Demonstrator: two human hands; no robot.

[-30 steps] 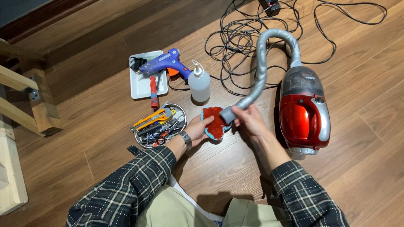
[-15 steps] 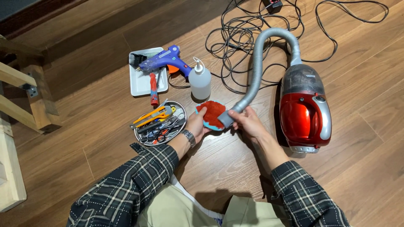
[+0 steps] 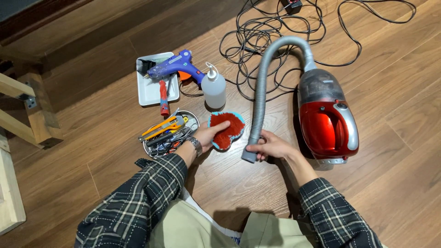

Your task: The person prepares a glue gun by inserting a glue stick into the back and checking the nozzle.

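You are sitting on a warm brown wooden plank floor (image 3: 395, 183) under soft indoor light. To your left stands a pale wooden frame (image 3: 27, 115) with a metal bracket (image 3: 30, 102), beside a darker raised wooden step (image 3: 69, 23).

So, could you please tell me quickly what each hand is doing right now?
Left hand: closed on the red pad with blue edging.
Right hand: closed around the end of the grey vacuum hose.
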